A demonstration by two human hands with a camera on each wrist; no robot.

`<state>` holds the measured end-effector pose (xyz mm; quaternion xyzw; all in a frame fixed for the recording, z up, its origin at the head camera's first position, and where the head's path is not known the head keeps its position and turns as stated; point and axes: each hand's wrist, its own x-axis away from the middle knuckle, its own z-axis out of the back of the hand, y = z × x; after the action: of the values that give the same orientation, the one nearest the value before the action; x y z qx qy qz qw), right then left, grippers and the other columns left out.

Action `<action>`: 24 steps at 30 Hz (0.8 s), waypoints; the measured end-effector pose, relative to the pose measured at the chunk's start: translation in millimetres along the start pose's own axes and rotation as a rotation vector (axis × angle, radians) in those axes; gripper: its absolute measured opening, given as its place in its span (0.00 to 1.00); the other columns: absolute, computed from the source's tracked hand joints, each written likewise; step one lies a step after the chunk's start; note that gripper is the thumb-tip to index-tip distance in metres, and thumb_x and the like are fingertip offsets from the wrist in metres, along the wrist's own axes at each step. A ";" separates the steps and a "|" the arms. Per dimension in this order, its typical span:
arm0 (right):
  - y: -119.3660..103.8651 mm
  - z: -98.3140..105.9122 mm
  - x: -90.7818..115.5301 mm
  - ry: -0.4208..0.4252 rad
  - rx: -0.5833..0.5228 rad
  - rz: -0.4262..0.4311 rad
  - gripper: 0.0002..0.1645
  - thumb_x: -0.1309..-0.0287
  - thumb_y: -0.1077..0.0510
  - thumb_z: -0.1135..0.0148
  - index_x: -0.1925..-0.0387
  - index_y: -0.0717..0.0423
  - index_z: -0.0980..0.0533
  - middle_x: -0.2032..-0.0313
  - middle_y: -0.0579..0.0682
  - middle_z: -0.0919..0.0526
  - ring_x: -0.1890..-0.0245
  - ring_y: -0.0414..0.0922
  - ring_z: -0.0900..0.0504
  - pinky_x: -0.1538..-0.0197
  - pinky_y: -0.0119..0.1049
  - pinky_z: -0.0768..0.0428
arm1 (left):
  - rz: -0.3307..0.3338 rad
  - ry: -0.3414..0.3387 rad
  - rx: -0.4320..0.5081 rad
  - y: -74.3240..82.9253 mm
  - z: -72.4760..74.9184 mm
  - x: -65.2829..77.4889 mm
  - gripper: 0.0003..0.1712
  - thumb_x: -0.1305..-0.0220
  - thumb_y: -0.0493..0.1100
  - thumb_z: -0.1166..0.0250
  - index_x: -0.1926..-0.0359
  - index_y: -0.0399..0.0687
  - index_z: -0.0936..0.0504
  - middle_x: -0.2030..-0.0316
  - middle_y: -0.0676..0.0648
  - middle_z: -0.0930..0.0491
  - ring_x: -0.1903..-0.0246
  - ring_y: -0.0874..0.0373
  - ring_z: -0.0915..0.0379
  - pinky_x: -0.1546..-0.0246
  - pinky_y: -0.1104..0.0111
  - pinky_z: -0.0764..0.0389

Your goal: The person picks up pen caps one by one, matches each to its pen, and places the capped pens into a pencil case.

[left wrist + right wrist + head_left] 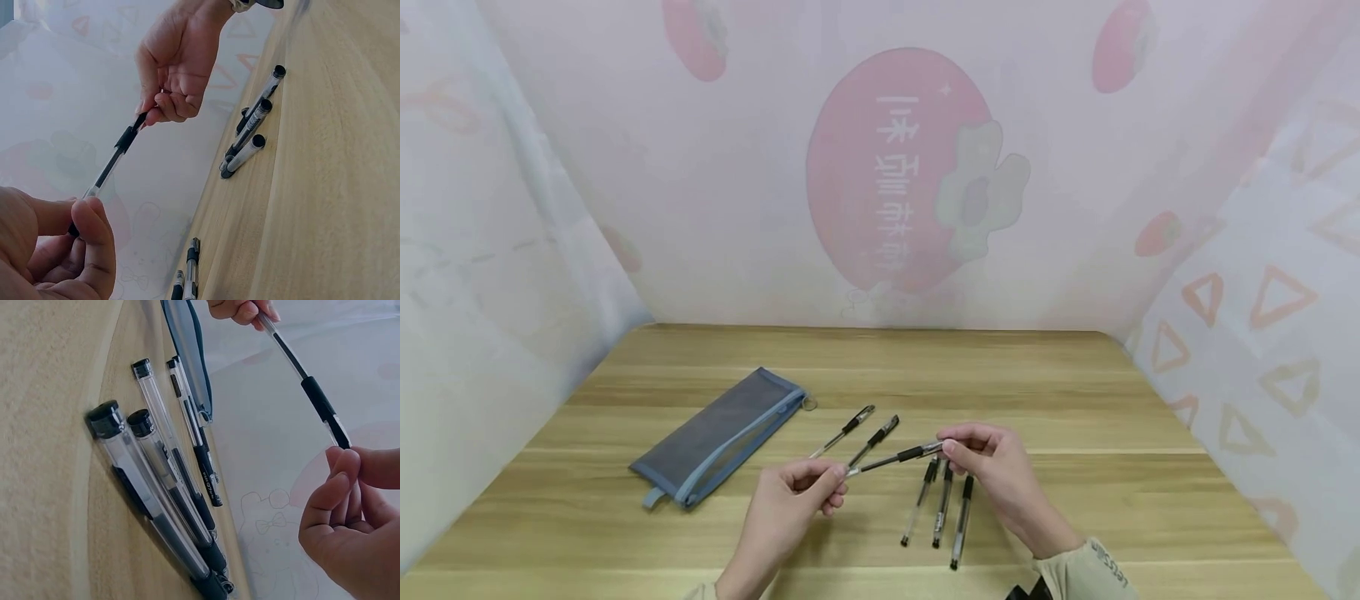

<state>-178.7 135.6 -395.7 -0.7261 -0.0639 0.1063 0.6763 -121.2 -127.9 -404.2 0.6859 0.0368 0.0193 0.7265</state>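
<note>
A clear gel pen point(912, 454) with a black grip and black cap is held up between both hands, above the table. My left hand point(790, 507) pinches its rear end between thumb and fingers. At the capped end, my right hand point(1000, 473) pinches it with thumb and index finger. In the right wrist view the pen point(320, 399) slants between the two hands. Beneath the right hand lie three similar pens point(962, 525) side by side. Two more pens point(883, 430) lie just beyond the left hand, one partly hidden by it.
A blue-grey mesh pencil pouch point(718, 425) with a zipper lies at the left of the wooden table point(1075, 400). Its zip side faces the pens. Printed cloth walls point(760, 275) enclose the table at the back and sides.
</note>
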 end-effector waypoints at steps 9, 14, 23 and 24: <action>-1.9 1.0 2.3 0.011 0.084 -0.022 0.11 0.42 0.69 0.33 0.58 0.73 0.20 0.66 0.61 0.17 0.69 0.48 0.20 0.64 0.34 0.18 | -0.009 0.000 -0.030 -1.0 -2.8 0.9 0.07 0.38 0.36 0.30 0.64 0.33 0.12 0.74 0.36 0.17 0.78 0.56 0.21 0.74 0.68 0.17; -1.2 2.9 1.6 -0.001 0.130 -0.028 0.09 0.42 0.69 0.33 0.60 0.71 0.19 0.68 0.58 0.18 0.69 0.49 0.20 0.63 0.37 0.17 | -0.025 -0.010 -0.038 -3.5 -3.2 2.3 0.05 0.39 0.35 0.30 0.65 0.34 0.12 0.74 0.36 0.17 0.78 0.55 0.21 0.74 0.68 0.17; -1.3 9.0 0.1 -0.062 0.136 -0.006 0.09 0.42 0.70 0.34 0.59 0.72 0.20 0.67 0.63 0.19 0.70 0.45 0.21 0.62 0.36 0.17 | -0.020 -0.021 -0.054 -3.2 -5.3 3.8 0.06 0.38 0.35 0.31 0.65 0.35 0.12 0.74 0.36 0.16 0.78 0.55 0.20 0.74 0.68 0.17; -1.6 9.3 0.1 -0.066 0.135 -0.003 0.10 0.42 0.70 0.34 0.59 0.72 0.21 0.67 0.63 0.19 0.70 0.45 0.21 0.62 0.36 0.17 | -0.024 -0.021 -0.052 -3.1 -5.3 3.9 0.06 0.38 0.35 0.31 0.65 0.34 0.12 0.74 0.36 0.16 0.78 0.56 0.21 0.74 0.68 0.17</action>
<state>-180.8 144.7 -394.7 -0.6748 -0.0801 0.1333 0.7214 -117.8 -122.5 -407.8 0.6664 0.0369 0.0045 0.7446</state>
